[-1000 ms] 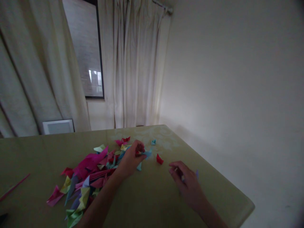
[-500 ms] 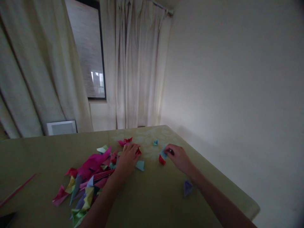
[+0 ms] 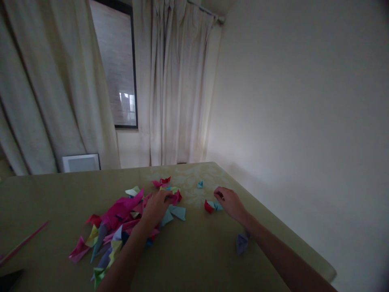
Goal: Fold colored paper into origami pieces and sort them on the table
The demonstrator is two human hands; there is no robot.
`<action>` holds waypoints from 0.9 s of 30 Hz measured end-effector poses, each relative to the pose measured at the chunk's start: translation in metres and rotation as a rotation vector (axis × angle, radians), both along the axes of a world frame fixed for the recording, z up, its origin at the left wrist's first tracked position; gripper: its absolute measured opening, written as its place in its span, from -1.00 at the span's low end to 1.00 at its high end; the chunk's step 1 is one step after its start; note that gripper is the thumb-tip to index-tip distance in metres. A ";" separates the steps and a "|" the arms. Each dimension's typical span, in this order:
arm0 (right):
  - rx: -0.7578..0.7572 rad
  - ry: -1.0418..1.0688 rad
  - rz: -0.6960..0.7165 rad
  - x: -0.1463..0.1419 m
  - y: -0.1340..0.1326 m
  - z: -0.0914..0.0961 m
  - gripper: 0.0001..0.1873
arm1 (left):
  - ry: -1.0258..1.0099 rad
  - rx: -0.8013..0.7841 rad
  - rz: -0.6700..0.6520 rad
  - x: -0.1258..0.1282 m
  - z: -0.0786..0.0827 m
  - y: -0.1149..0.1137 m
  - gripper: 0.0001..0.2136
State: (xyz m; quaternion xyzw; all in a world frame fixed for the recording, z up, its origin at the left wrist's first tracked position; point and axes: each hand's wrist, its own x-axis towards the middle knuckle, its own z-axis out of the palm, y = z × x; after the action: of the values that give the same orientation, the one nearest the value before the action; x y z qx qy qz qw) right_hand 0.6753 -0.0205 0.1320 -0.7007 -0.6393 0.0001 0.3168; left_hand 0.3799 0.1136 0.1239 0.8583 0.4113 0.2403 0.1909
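My left hand (image 3: 157,206) reaches over a heap of colourful folded paper pieces (image 3: 120,213), its fingers curled closed at a pink folded paper (image 3: 176,198). Light blue folded paper (image 3: 178,212) lies just to the right of that hand. My right hand (image 3: 231,201) hovers over the right side, thumb and fingertips drawn together with nothing visible in them. Just left of and below these fingertips, another light blue folded paper (image 3: 216,205) rests beside a red one (image 3: 208,207). A purple folded paper (image 3: 242,244) sits near my right forearm.
A small blue folded paper (image 3: 200,184) lies farther back on the table (image 3: 194,255). Toward the left are a thin pink stick (image 3: 27,240) and a dark object (image 3: 11,279) at the frame's edge. The wall (image 3: 298,121) runs along the table's right side.
My right hand has let go of the light blue paper beside the red one and moved slightly up and right. My left hand has shifted left, uncovering more light blue paper.
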 end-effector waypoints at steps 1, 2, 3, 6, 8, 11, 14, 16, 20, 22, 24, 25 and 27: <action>0.014 0.016 0.020 -0.008 -0.002 0.004 -0.83 | -0.035 -0.008 -0.020 0.001 0.007 -0.003 -0.78; 0.025 0.044 0.051 -0.018 -0.005 0.008 -0.83 | -0.068 -0.017 -0.050 0.003 0.013 -0.007 -0.80; 0.035 0.091 0.094 -0.028 -0.008 0.013 -0.81 | -0.096 -0.029 -0.088 0.006 0.018 -0.013 -0.82; 0.060 0.292 0.245 -0.057 -0.016 0.023 -0.62 | -0.167 -0.074 -0.242 0.018 0.031 -0.035 -0.88; 0.075 0.408 0.307 -0.069 -0.022 0.028 -0.61 | -0.241 -0.088 -0.340 0.024 0.038 -0.050 -0.90; 0.114 0.431 0.325 -0.075 -0.033 0.030 -0.64 | -0.355 -0.086 -0.426 0.029 0.045 -0.067 -0.91; 0.176 0.338 0.340 -0.074 -0.047 0.028 -0.68 | -0.425 -0.132 -0.519 0.028 0.050 -0.075 -0.91; 0.206 0.275 0.339 -0.070 -0.055 0.026 -0.74 | -0.446 -0.188 -0.605 0.027 0.050 -0.073 -0.88; 0.215 0.145 0.243 -0.048 -0.065 0.020 -0.78 | -0.277 -0.070 -0.393 0.016 0.036 -0.044 -0.81; 0.145 0.104 0.193 -0.031 -0.073 0.018 -0.77 | -0.116 0.067 -0.159 0.006 0.022 -0.021 -0.75; 0.034 0.090 0.174 -0.013 -0.087 0.015 -0.77 | -0.006 0.120 -0.033 -0.005 0.006 0.000 -0.66; -0.012 0.083 0.163 -0.004 -0.096 0.013 -0.78 | 0.034 0.125 -0.004 -0.010 -0.002 0.008 -0.62; -0.044 0.034 0.101 0.014 -0.116 0.005 -0.77 | 0.122 0.141 0.030 -0.015 -0.016 0.019 -0.57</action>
State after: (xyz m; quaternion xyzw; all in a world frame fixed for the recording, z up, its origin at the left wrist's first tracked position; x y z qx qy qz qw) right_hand 0.6892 -0.1368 0.1373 -0.6744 -0.6681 0.0421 0.3116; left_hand 0.3649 0.1328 0.1075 0.8763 0.4171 0.2187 0.1011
